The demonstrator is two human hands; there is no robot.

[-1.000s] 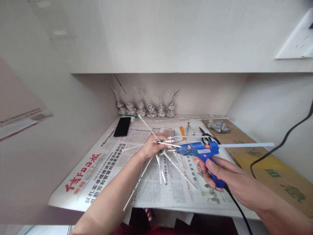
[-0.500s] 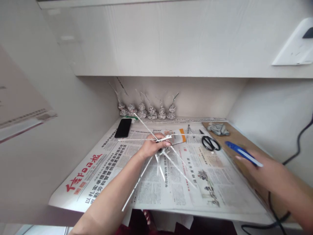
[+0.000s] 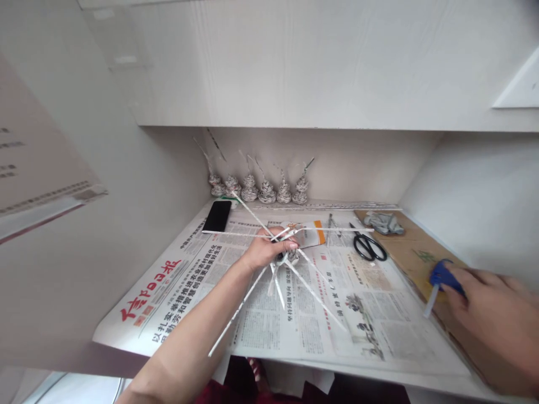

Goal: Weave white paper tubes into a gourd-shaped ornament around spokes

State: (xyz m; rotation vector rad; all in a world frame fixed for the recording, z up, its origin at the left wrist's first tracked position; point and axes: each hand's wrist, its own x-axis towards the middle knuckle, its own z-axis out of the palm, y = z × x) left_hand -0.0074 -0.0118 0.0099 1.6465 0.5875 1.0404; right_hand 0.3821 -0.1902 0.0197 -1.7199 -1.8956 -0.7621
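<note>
My left hand (image 3: 272,249) is closed on a small woven paper piece (image 3: 291,256), thumb on top. Thin rolled newspaper strips (image 3: 314,287) radiate from it in several directions, and the fingers hide part of its middle. Over the cardboard at the right, my right hand (image 3: 490,306) grips a blue glue gun (image 3: 443,275). A whitish glue stick (image 3: 431,302) pokes out of the gun toward me. Black-handled scissors (image 3: 369,247) lie between the two hands, farther back.
Spread newspaper (image 3: 295,331) covers the table. Several small woven paper gourds (image 3: 266,192) stand along the back wall. A black phone (image 3: 218,216) lies at the back left. Crumpled paper (image 3: 384,223) rests on the cardboard (image 3: 415,269). An overhead cabinet panel (image 3: 295,67) hangs above.
My right hand has moved right and down a little, turning the glue gun so the stick now points toward me. My left hand keeps its hold on the woven piece. The view has shifted slightly.
</note>
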